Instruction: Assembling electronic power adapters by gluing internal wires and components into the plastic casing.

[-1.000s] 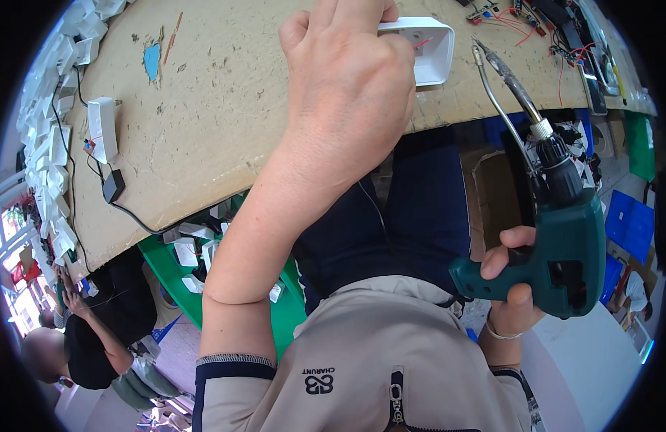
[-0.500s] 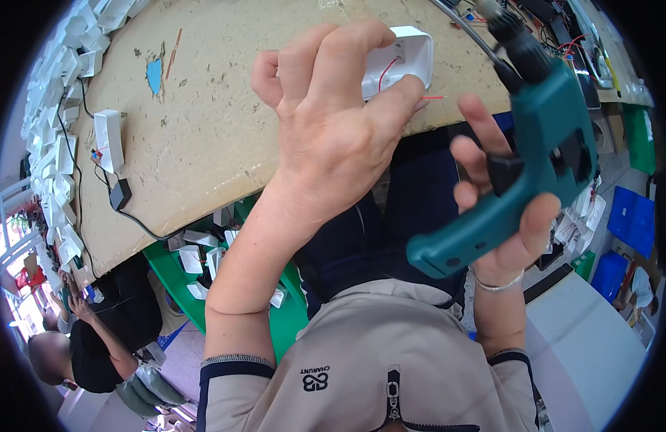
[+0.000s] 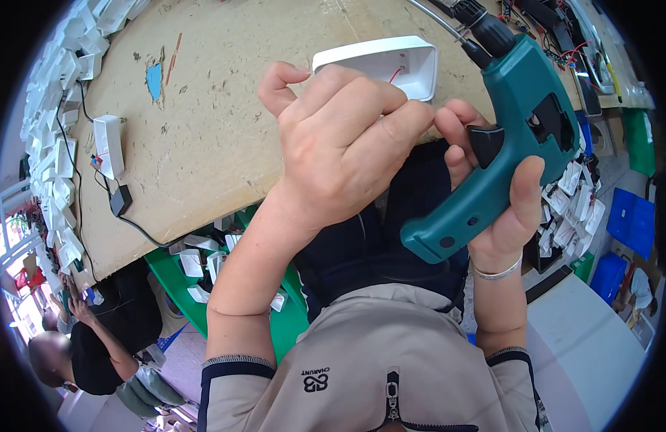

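My right hand (image 3: 495, 216) holds a teal pistol-grip soldering gun (image 3: 531, 101) with a black trigger, its thumb over the handle. The gun's nose and thin metal tube point up and left over the table. The index and middle fingers of that hand reach past the trigger to the fingertips of my left hand (image 3: 343, 144). My left hand is closed, thumb and fingers bent together, in front of a white plastic box (image 3: 423, 65). Inside the box a red wire (image 3: 395, 75) runs behind my left fingers; what they pinch is hidden.
Another white box (image 3: 109, 147) with a black cable and plug stands on the worn table (image 3: 217, 86). White boxes (image 3: 63, 155) are heaped along its left edge. Below is a green bin (image 3: 178, 281) of white parts. A seated person (image 3: 95, 324) works at lower left.
My left hand has turned and closed, its fingers leaving the box's rim. The soldering gun has shifted slightly left, and my right fingertips have come up to the left ones.
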